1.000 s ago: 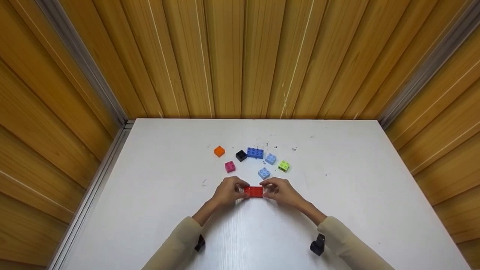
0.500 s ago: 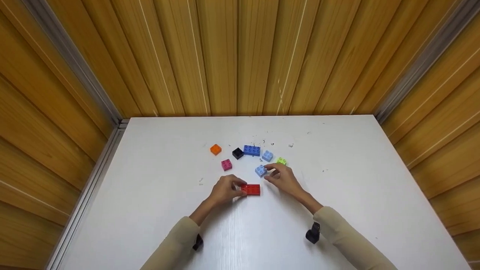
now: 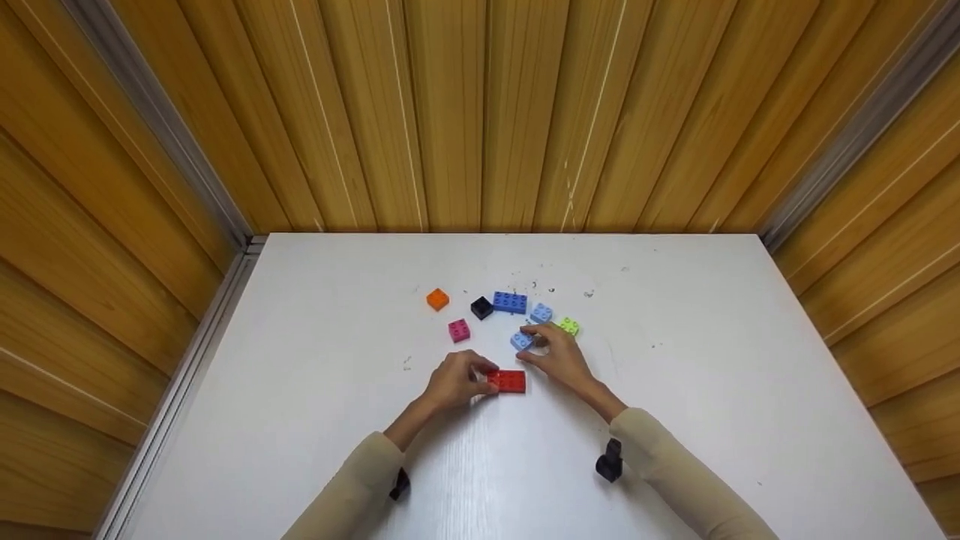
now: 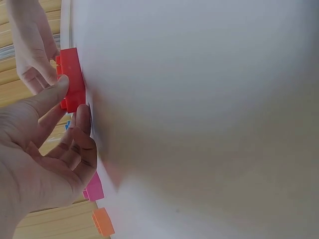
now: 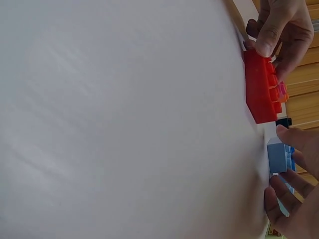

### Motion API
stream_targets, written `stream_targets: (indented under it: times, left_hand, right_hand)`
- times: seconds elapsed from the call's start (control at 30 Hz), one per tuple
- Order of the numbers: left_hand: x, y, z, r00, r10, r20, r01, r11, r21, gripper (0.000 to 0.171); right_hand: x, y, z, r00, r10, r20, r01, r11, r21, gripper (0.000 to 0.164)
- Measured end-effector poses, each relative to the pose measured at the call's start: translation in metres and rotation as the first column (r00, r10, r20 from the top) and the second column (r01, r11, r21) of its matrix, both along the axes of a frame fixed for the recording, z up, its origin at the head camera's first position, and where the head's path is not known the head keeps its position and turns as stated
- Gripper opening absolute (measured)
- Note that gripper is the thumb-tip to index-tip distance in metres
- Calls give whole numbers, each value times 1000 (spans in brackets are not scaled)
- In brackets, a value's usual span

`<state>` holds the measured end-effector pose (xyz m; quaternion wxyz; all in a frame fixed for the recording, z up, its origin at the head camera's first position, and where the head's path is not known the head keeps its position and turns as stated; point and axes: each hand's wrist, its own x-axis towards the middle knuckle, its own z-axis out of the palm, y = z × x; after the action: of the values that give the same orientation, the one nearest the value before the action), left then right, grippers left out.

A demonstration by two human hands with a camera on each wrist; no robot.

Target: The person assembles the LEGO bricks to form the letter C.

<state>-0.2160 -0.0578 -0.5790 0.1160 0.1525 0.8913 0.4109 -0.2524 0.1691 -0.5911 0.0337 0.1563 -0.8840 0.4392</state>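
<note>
My left hand pinches the left end of a red eight-stud toy brick, thumb on the near side. In the left wrist view the red brick sits between thumb and fingers, studs facing away from the table. My right hand has thumb and forefinger around a light blue four-stud brick, just beyond the red one. In the right wrist view the light blue brick lies between the thumb and fingers, its far side partly hidden.
Farther back lie an orange brick, a magenta brick, a black brick, a long blue brick, another light blue brick and a lime brick, partly behind the right hand. Wood-patterned panels rise behind the white table.
My right hand has left the red brick's right end and moved up to the nearer light blue brick, which has shifted slightly left. The left hand keeps its grip on the red brick.
</note>
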Motion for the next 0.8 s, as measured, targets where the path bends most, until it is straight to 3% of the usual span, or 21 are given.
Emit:
stream_targets:
  times: [0.3, 0.63, 0.8]
  left_hand:
    - [1, 1, 3, 1000, 2, -6, -2, 1000, -12, 29]
    - [1, 3, 4, 1000, 13, 18, -13, 1000, -11, 30]
    - [2, 3, 5, 1000, 19, 16, -19, 1000, -10, 29]
  right_hand:
    - [-4, -6, -2, 995, -96, 21, 95, 994, 59, 40]
    - [7, 3, -2, 997, -61, 41, 59, 998, 38, 38]
    - [12, 10, -2, 999, 15, 52, -16, 1000, 17, 38]
